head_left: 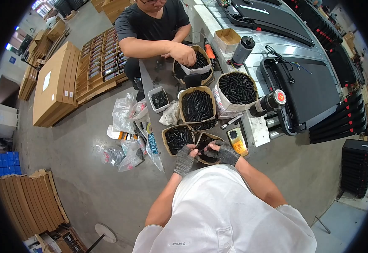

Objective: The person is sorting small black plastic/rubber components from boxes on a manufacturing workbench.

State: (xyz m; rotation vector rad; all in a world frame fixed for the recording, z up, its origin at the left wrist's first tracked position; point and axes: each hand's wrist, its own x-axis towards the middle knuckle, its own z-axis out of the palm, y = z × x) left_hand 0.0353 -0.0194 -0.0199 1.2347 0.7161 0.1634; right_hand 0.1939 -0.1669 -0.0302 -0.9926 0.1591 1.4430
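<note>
My left hand point(184, 160) and my right hand point(225, 152), in grey fingerless gloves, meet over an open cardboard box point(216, 137) at the table's near end. Both are closed, fingertips pinched close together; whatever lies between them is too small to make out. Just left stands another cardboard box point(179, 140) of small black rod-like parts. Beyond it is a fuller box point(198, 105) of similar parts. To the right of my right hand lies a phone point(237, 141) with a yellow-orange lower half.
Across the table a person's hand point(183, 54) reaches into a far box. A large box of black parts point(238, 87) and a black cylindrical motor point(268, 103) stand right. A white tray point(158, 100) and a rag point(170, 114) sit left. Plastic bags point(130, 154) hang by the left edge.
</note>
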